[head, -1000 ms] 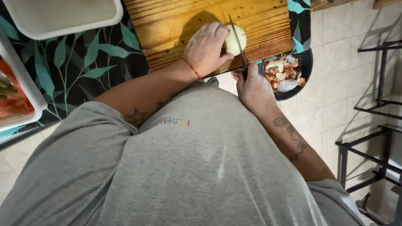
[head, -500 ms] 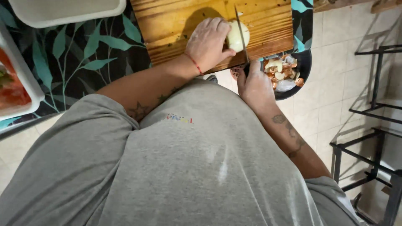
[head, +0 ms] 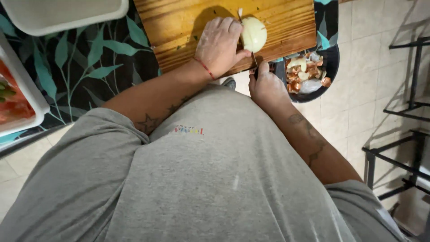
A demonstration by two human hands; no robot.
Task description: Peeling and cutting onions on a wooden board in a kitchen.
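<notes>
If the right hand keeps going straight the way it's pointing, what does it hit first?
Most likely the peeled onion. The right hand grips a knife pointing away from the body across the wooden cutting board, and the onion, held by the left hand, sits directly in that line.

Single head view, steeply downward, close over cutting board (head: pixel 188 27)

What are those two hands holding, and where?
Left hand steadies the pale peeled onion by its side; right hand grips a knife handle.
</notes>
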